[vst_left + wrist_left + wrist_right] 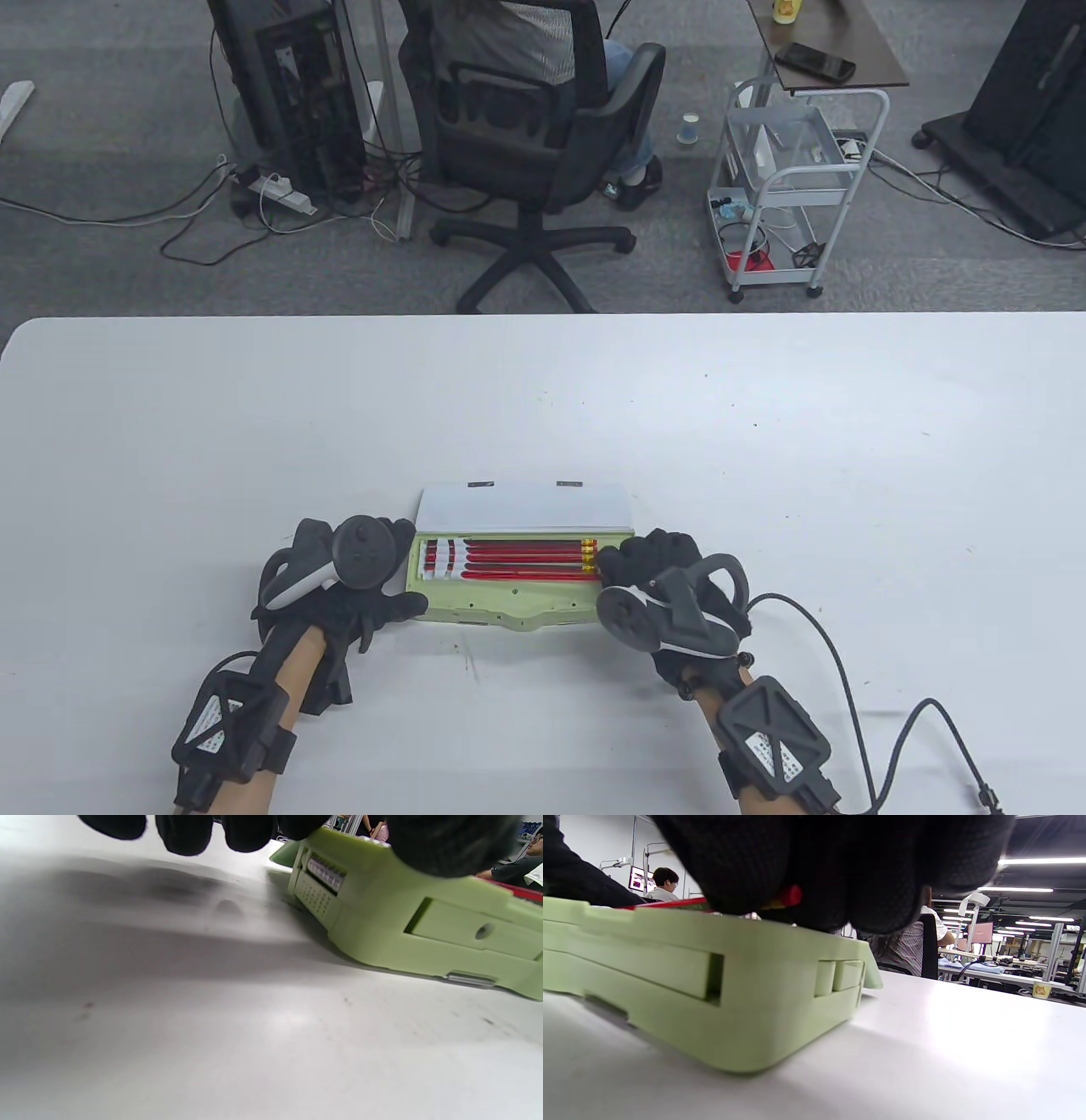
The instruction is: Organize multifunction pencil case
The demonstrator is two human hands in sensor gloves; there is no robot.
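A light-green pencil case (509,608) lies open near the table's front edge, its white-lined lid (526,507) folded back. Several red pencils (517,562) lie side by side in the tray, eraser ends to the right. My left hand (399,567) holds the case's left end, with the fingers (182,832) past the end wall and the thumb (445,840) on the case (382,921). My right hand (615,564) sits over the right end of the case (670,984). Its curled fingers (840,870) close round the end of a red pencil (791,895).
The white table (764,441) stretches wide on both sides and behind the case. A black cable (848,679) trails from my right wrist across the table's right front. Beyond the far edge are an office chair (543,144) with a person seated and a white cart (789,187).
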